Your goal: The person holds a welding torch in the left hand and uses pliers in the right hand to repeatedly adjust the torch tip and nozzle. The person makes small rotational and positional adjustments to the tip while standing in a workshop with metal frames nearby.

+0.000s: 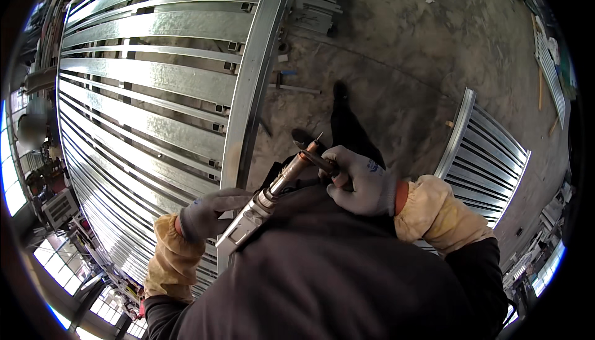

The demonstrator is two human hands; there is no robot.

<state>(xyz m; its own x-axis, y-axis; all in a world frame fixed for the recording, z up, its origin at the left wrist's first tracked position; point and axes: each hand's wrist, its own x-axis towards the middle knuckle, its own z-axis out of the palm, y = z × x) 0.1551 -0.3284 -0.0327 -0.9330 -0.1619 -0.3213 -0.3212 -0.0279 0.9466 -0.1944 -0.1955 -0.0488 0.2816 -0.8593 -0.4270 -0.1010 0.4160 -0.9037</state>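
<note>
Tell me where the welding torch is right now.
In the head view's centre, the welding torch sits between both gloved hands, left hand on its body, right hand at its nozzle tip.

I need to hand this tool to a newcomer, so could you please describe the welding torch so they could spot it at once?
Start from the big galvanised steel gate frame lying across the left of the view. Just below its long side rail, two grey-gloved hands meet: the left hand holds the torch's body. The welding torch is the grey, boxy handle narrowing to a copper-coloured nozzle, whose tip the right hand touches with a thin tool.

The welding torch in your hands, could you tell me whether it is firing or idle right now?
Idle, seemingly: the welding torch shows no arc or sparks at its tip, held by the left hand while the right hand works there.
</note>
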